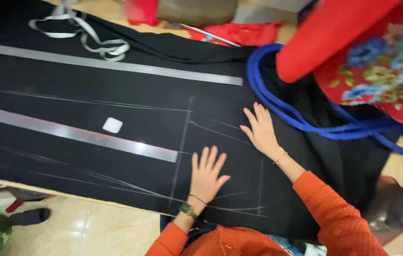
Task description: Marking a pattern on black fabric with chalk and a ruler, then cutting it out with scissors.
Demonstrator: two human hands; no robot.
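A desk [68, 196] is covered almost wholly by a sheet of black fabric [68, 71], on which pale chalk lines [181, 142] are drawn lengthwise and crosswise. Two long metal rulers are laid on the fabric: the longer ruler [116, 64] along the far side, the shorter ruler [78, 134] nearer the middle. A blue cord [277, 102] is looped over the fabric's right part, beside a red floral cloth [377, 61] at the upper right. A white tape [87, 38] is coiled at the far left of the fabric. The left hand [206, 173] is laid flat on the fabric, palm down, its fingers [204, 156] spread and holding nothing; a green-faced watch [186, 209] is worn at its wrist. The right hand [259, 130] is likewise pressed flat just beside it, fingers open and fanned, with a thin bracelet [280, 158] at the wrist. A small white tailor's chalk [112, 125] is seen between the rulers, well apart from both hands.
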